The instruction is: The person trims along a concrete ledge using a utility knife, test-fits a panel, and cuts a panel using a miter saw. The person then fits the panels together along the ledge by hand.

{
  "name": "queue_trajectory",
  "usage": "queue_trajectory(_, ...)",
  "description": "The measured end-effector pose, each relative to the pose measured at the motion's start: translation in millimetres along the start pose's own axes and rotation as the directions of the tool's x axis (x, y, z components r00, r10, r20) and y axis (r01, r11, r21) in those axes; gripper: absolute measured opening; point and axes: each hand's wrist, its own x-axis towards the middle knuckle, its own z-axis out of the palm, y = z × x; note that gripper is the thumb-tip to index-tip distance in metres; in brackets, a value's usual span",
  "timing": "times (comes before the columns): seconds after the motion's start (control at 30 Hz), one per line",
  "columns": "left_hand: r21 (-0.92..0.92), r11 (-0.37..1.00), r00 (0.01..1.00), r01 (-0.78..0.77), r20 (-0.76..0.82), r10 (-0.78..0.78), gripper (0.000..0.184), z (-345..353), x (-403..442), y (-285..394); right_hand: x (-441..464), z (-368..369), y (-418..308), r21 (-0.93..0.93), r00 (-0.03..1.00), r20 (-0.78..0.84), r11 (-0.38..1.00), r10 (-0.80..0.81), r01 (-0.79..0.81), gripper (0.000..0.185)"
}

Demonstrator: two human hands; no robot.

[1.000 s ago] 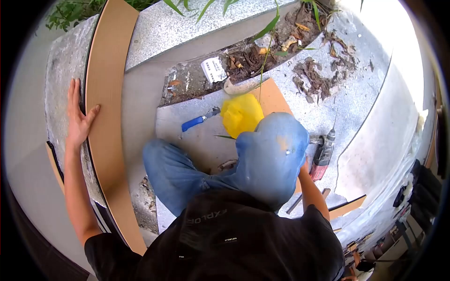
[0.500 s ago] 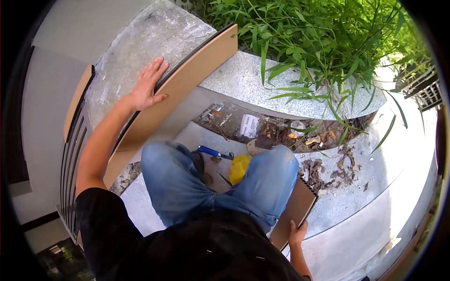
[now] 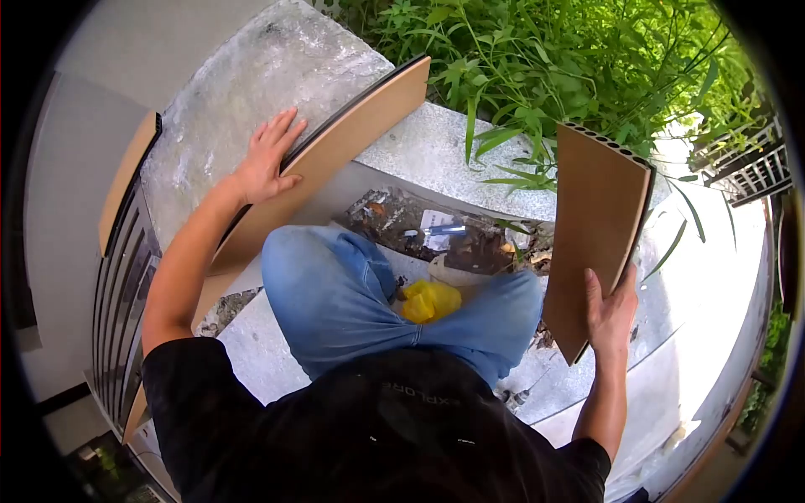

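My left hand (image 3: 267, 161) lies over the top edge of a long brown panel (image 3: 356, 126) that stands against a grey concrete block (image 3: 251, 84). Its fingers are spread on the block, with the thumb on the panel's brown face. On the right, my right hand (image 3: 612, 314) grips a shorter brown board (image 3: 594, 226) near its lower end, thumb on the face and fingers behind the far edge. The board is held upright, and a row of round holes shows along its top end. Between my knees lies a crumpled yellow thing (image 3: 430, 300).
Green plants (image 3: 537, 75) overhang the speckled stone ledge (image 3: 478, 151). Below the ledge, a dirt trough holds leaves and a white label (image 3: 437, 228). Another brown panel (image 3: 130, 184) and dark slats (image 3: 117, 293) stand at the left. A metal tool part (image 3: 517, 400) shows by my right knee.
My right hand has raised the short board from beside my right knee, up and forward. My left hand stays at the long panel. The view has swung toward the plants since the earliest frame.
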Motion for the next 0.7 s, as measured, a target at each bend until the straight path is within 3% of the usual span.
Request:
queue_trajectory(0.1,-0.017,0.999,0.999,0.032,0.028,-0.031,0.105,-2,-1,6,40,30,-1,-0.255,0.993,0.105,0.964,-0.054,0.079,0.05)
queue_trajectory(0.23,-0.025,0.999,0.999,0.034,0.034,-0.033,0.107,-9,4,5,75,63,14,-0.386,0.981,0.194,0.917,-0.027,0.101,0.052)
queue_trajectory(0.33,-0.056,0.997,0.996,0.052,0.068,-0.048,0.107,-11,8,9,94,81,33,-0.417,0.97,0.238,0.897,-0.046,0.145,0.051)
queue_trajectory(0.63,-0.092,0.994,0.991,0.052,0.126,-0.04,0.11,-14,23,5,125,88,41,-0.261,0.95,0.307,0.954,-0.065,0.15,0.048)
queue_trajectory(0.7,-0.08,0.995,0.99,0.058,0.134,-0.047,0.112,-13,24,3,131,90,36,-0.285,0.929,0.37,0.953,0.01,0.103,0.047)
